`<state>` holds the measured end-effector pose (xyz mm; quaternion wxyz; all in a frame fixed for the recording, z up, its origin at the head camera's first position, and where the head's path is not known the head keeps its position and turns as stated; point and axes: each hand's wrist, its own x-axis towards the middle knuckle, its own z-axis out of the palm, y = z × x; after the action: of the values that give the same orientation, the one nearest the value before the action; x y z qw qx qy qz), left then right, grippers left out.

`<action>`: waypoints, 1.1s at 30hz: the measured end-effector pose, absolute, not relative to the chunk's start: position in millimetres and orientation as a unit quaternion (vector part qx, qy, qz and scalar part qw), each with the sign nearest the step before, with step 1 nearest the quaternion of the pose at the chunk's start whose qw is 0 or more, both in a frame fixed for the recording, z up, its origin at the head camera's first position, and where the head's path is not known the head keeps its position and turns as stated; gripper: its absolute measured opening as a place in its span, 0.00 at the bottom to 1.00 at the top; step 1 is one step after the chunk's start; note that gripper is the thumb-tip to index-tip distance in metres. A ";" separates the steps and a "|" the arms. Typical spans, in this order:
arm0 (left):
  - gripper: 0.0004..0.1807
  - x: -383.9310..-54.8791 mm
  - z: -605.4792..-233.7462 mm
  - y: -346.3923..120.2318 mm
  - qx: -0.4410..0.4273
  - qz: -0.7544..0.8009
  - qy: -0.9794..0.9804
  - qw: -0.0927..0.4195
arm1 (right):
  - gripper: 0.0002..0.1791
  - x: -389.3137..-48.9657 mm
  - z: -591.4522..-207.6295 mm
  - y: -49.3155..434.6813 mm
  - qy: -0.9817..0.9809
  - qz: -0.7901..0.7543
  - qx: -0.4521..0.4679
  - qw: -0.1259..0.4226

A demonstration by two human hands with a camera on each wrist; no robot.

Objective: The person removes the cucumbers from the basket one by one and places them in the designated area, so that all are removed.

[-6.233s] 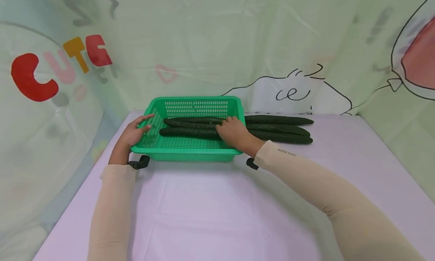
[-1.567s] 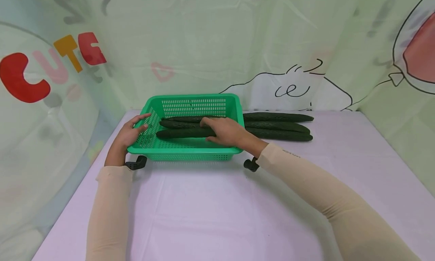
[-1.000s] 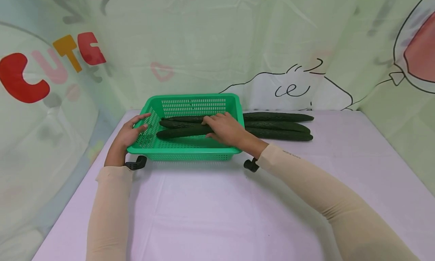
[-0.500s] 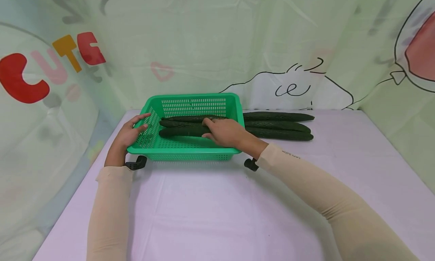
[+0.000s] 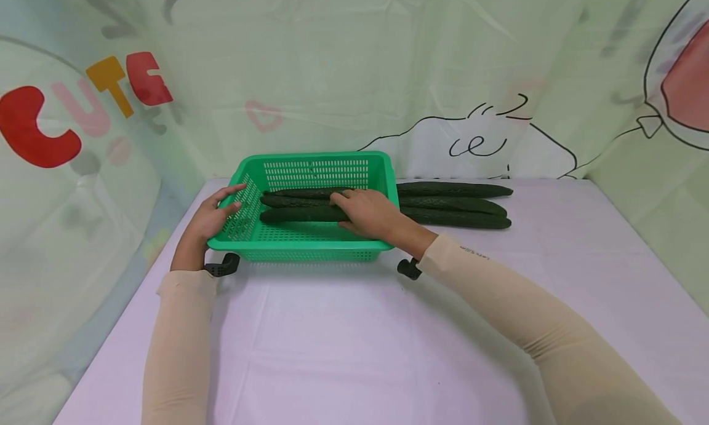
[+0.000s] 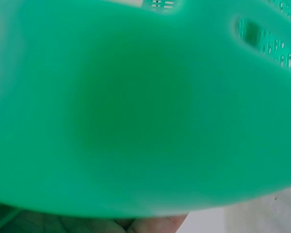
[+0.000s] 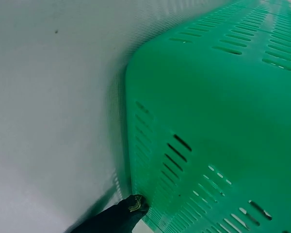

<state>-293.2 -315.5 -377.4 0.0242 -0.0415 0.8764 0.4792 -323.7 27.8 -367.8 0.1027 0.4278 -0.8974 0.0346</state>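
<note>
L hand (image 5: 207, 221) grips green basket (image 5: 301, 246) by its L rim; R hand (image 5: 368, 214) pinches front cuke (image 5: 299, 214) inside, thumb nearside. More cukes (image 5: 454, 205) R of basket.

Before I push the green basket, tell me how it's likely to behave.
The basket is probably light and slightly springy, given its slotted, plastic-looking build. Being wide and low, it would likely slide on the table rather than tip. The rounded cucumbers inside could roll if it jolts.

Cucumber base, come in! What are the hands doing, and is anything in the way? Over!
Left hand at green basket, left rim. Right hand around front cucumber, inside. Basket's right wall between it and outside cucumbers. Over.
</note>
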 end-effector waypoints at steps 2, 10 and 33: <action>0.29 -293.3 -377.8 -315.6 -0.043 0.481 0.875 0.026 | 0.24 -324.3 -368.1 27.5 -0.899 0.024 0.424 0.109; 0.29 -294.3 -379.0 -316.3 -0.048 0.486 0.872 0.028 | 0.24 -323.4 -366.8 28.6 -0.907 -0.012 0.395 0.144; 0.28 -294.0 -378.6 -316.3 -0.043 0.481 0.876 0.020 | 0.16 -324.8 -370.5 36.9 -0.917 0.093 0.320 0.218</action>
<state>-294.0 -316.3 -378.6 0.0200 -0.0432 0.8757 0.4806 -324.8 36.9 -370.5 0.2182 0.3205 -0.9170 0.0935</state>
